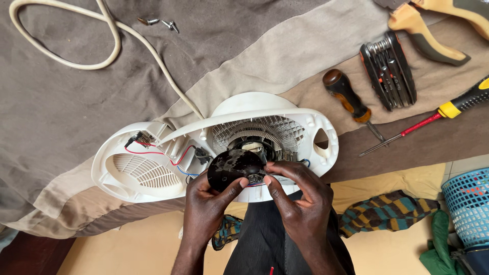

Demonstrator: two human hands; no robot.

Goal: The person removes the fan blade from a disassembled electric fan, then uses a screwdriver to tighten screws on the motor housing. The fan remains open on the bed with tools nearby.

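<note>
Head view: you hold a black motor at the opened white fan housing

Your left hand (206,206) cups the dusty black motor (235,168) with fingers closed round it, and your right hand (300,196) pinches its near edge, thumb and fingers shut on it. The motor sits just in front of the white housing (153,168), near the middle of the scene, its red and blue wires (168,155) showing attached. By my judgement the casing is already open; two loose screws (158,23) lie far left, a brown-handled screwdriver (349,99) and a red one (423,125) rest at right, untouched
</note>
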